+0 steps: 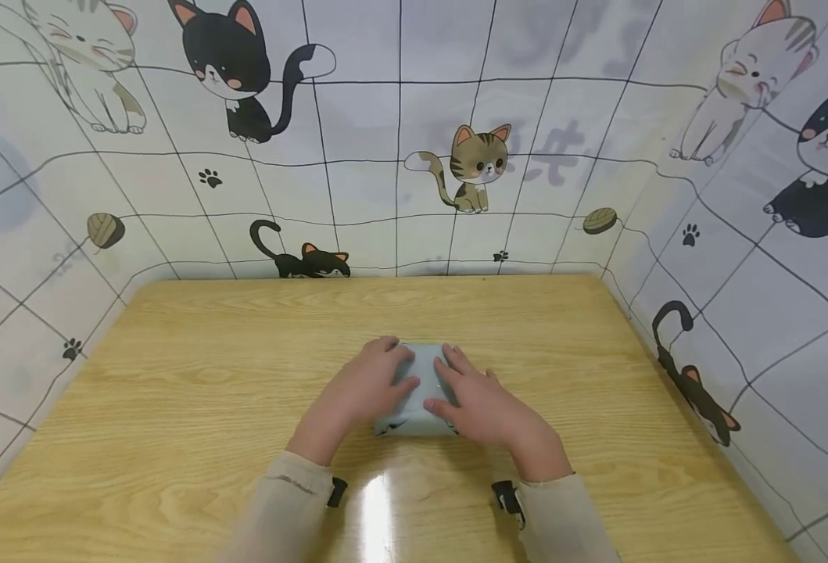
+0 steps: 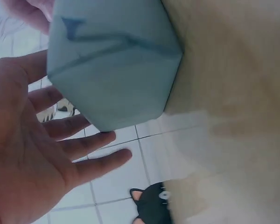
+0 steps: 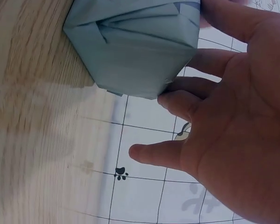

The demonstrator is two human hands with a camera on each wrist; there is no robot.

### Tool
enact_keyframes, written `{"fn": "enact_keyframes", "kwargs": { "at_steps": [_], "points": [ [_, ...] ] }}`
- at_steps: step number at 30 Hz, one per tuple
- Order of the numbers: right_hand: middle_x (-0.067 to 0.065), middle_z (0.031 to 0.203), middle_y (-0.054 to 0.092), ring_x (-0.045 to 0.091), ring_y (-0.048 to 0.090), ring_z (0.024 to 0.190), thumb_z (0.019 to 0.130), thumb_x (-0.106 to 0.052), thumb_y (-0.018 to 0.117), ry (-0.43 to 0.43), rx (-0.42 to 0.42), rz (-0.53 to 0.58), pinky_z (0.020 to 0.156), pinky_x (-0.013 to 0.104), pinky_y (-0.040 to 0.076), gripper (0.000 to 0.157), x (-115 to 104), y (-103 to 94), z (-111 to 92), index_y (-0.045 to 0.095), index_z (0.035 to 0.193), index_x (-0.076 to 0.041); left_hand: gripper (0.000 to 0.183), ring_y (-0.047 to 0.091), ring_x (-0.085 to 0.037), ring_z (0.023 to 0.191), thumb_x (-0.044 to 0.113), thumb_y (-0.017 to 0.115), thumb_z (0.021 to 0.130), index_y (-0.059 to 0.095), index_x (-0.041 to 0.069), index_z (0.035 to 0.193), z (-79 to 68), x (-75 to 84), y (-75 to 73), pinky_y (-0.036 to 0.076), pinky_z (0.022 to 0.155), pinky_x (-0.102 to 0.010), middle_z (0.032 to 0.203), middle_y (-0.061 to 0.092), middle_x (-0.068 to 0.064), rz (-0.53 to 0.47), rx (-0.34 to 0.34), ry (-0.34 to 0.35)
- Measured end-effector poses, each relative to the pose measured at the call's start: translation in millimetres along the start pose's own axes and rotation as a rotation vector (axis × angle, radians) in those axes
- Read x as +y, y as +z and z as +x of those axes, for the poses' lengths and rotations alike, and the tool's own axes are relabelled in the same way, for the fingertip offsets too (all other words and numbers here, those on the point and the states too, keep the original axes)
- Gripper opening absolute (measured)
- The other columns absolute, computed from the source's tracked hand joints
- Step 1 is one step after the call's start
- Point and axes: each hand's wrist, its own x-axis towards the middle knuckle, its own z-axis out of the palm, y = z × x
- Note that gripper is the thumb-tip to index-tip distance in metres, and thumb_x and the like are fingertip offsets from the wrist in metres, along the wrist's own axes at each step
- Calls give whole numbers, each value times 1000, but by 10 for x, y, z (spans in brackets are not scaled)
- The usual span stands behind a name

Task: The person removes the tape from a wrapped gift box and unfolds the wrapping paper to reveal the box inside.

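A small box-shaped parcel wrapped in pale blue paper [image 1: 421,391] lies on the wooden table, with folded paper at its near end. In the left wrist view the parcel [image 2: 114,88] shows a folded end. The right wrist view shows creased, tucked flaps on the parcel [image 3: 135,56]. My left hand [image 1: 367,387] rests on the parcel's left side and top, fingers spread and mostly straight. On the other side my right hand [image 1: 487,403] touches its right edge and top with loosely extended fingers. Part of the parcel's sides is hidden under both hands.
The wooden tabletop [image 1: 195,391] stretches around the parcel. White walls with a grid and cartoon cats [image 1: 385,234] enclose it at the back and sides. A black strap piece [image 1: 338,493] shows at the left cuff, another [image 1: 507,497] at the right.
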Motion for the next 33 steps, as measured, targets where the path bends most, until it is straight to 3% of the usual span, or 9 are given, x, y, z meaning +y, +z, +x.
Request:
{"fn": "enact_keyframes", "kwargs": {
  "at_steps": [5, 12, 15, 20, 23, 28, 33],
  "points": [
    [15, 180, 7, 34, 5, 169, 109, -41, 60, 9, -7, 14, 126, 79, 8, 75, 8, -13, -2, 30, 167, -3, 34, 69, -28, 126, 34, 65, 107, 71, 16, 136, 246, 6, -91, 59, 104, -49, 138, 71, -7, 155, 14, 55],
    [16, 180, 12, 35, 10, 168, 108, -41, 62, 13, -7, 14, 126, 80, 5, 75, 7, -25, 18, 34, 165, -2, 16, 73, -14, 99, 27, 72, 103, 82, 21, 113, 451, -30, -128, 62, 88, -38, 112, 78, 4, 237, 20, 189],
    [15, 180, 11, 34, 9, 168, 108, -41, 62, 19, -8, 12, 126, 79, 4, 75, 7, -32, 14, 33, 166, -3, 14, 74, -14, 94, 21, 69, 104, 81, 20, 111, 490, -27, -129, 63, 84, -36, 109, 78, 3, 381, 31, 287],
    [12, 180, 10, 33, 8, 169, 107, -42, 63, 24, 0, 13, 126, 79, 3, 75, 4, -44, -2, 33, 166, -5, 22, 75, -17, 104, 14, 59, 109, 73, 16, 126, 507, 11, -135, 65, 84, -36, 122, 76, -1, 667, 9, 423],
    [12, 180, 11, 32, 8, 169, 107, -42, 63, 21, 4, 8, 126, 79, 3, 75, 1, -46, -7, 33, 166, -5, 26, 73, -18, 113, 16, 55, 111, 68, 14, 134, 512, 27, -130, 64, 88, -37, 132, 72, -1, 704, -31, 412],
    [12, 180, 11, 32, 8, 169, 107, -42, 63, 22, 8, 2, 127, 78, 4, 75, -2, -45, -6, 34, 165, -4, 31, 68, -21, 127, 18, 50, 114, 59, 10, 142, 550, 29, -103, 62, 99, -39, 145, 66, -5, 636, -85, 342],
    [13, 180, 11, 33, 9, 168, 107, -41, 63, 25, 13, -1, 127, 78, 5, 75, -6, -35, 0, 34, 165, -4, 29, 71, -20, 117, 19, 47, 114, 56, 11, 141, 609, 6, -68, 63, 93, -39, 137, 69, -5, 576, -96, 283]
  ]
}}
